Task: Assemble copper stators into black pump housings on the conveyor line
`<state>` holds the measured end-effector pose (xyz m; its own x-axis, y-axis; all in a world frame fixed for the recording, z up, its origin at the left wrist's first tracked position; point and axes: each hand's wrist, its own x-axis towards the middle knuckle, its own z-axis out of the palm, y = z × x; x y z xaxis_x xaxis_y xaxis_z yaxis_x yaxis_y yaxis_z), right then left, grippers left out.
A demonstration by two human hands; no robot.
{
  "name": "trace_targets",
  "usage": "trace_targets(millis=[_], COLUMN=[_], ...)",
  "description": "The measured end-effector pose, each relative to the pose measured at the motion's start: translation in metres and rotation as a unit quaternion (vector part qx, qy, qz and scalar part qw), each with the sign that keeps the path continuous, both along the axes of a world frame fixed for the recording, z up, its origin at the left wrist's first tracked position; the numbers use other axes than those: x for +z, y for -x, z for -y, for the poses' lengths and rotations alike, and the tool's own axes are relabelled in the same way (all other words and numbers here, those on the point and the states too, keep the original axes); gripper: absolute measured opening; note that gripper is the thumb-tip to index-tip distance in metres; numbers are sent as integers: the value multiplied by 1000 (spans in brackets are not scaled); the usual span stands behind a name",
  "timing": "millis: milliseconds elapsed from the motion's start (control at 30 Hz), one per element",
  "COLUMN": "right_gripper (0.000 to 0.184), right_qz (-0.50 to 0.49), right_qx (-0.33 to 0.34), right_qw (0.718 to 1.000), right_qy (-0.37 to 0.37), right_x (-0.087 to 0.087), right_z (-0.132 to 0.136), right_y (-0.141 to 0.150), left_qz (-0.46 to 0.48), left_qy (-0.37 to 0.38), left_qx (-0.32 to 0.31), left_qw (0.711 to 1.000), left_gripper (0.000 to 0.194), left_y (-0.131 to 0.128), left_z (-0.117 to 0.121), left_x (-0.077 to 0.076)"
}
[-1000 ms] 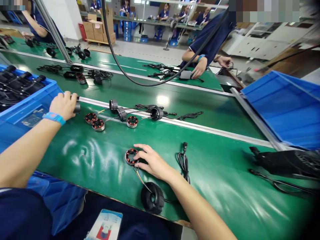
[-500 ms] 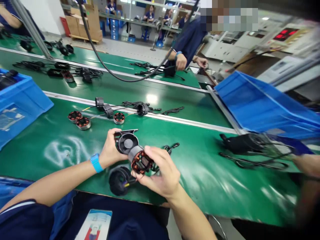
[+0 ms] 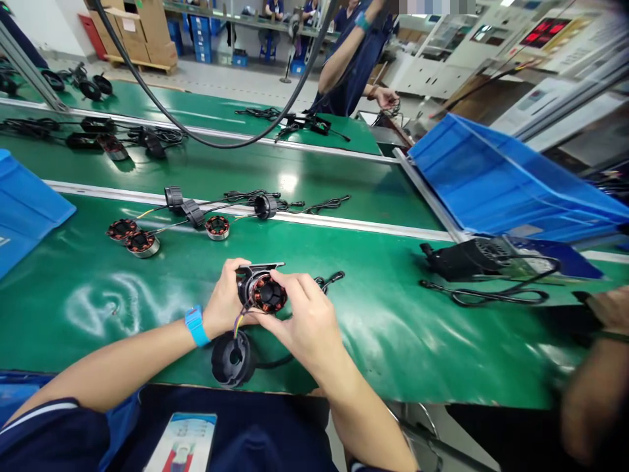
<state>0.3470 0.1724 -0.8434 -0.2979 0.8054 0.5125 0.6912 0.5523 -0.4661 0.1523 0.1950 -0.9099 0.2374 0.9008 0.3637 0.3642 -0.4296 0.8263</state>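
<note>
My left hand, with a blue wristband, grips a black fan housing just above the green belt. My right hand presses a copper-wound stator into that housing, fingers curled round it. Thin coloured wires run from the stator down to a black round part lying at the belt's near edge. A black cable lies just beyond my right hand.
Further along the green belt lie three stators and black round parts with wires. Blue bins stand at left and right. A black unit with a cord sits at right. A co-worker's hand shows far right; another person stands opposite.
My left hand came from the blue bin with the black housing. My right hand lifted the stator off the belt and has now set it into the housing.
</note>
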Motion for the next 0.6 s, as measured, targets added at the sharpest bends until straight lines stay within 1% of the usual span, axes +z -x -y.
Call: trace_targets(millis=[67, 100, 167, 233, 267, 300, 367, 433, 467, 500, 533, 600], right_gripper=[65, 69, 78, 87, 90, 90, 86, 77, 72, 66, 62, 58], right_qz=[32, 50, 94, 127, 130, 120, 69, 19, 9, 11, 22, 49], right_qx=[-30, -26, 2, 22, 28, 35, 59, 79, 76, 65, 51, 24], right_qw=[999, 998, 995, 991, 990, 991, 989, 982, 981, 983, 988, 996], right_qy=[-19, -30, -37, -36, -40, -53, -114, -170, -179, -170, -144, -72], right_x=[-5, -8, -14, -18, -19, -18, -15, -13, -14, -16, -20, -31], right_z=[-1, -3, -8, -12, -13, -12, -10, -7, -7, -8, -10, -16], right_y=[2, 2, 4, 5, 6, 7, 9, 12, 13, 14, 16, 17], left_qz=[-3, 2, 26, 55, 67, 76, 96, 119, 122, 114, 92, 23], left_qy=[-5, 1, 29, 54, 55, 41, -33, -113, -124, -108, -71, -1], left_qx=[-1, 2, 22, 54, 71, 82, 80, 59, 52, 48, 47, 58], left_qw=[1000, 1000, 999, 996, 994, 993, 992, 985, 983, 986, 992, 998], left_gripper=[92, 93, 98, 100, 99, 98, 95, 93, 92, 89, 87, 88], left_y=[-1, -1, -2, -2, -2, -2, 0, 1, 2, 3, 4, 6], left_z=[0, -1, -2, -3, -4, -4, -3, -2, -2, -2, -3, -5], left_x=[-3, -4, -5, -3, 1, 5, 13, 18, 18, 16, 14, 7])
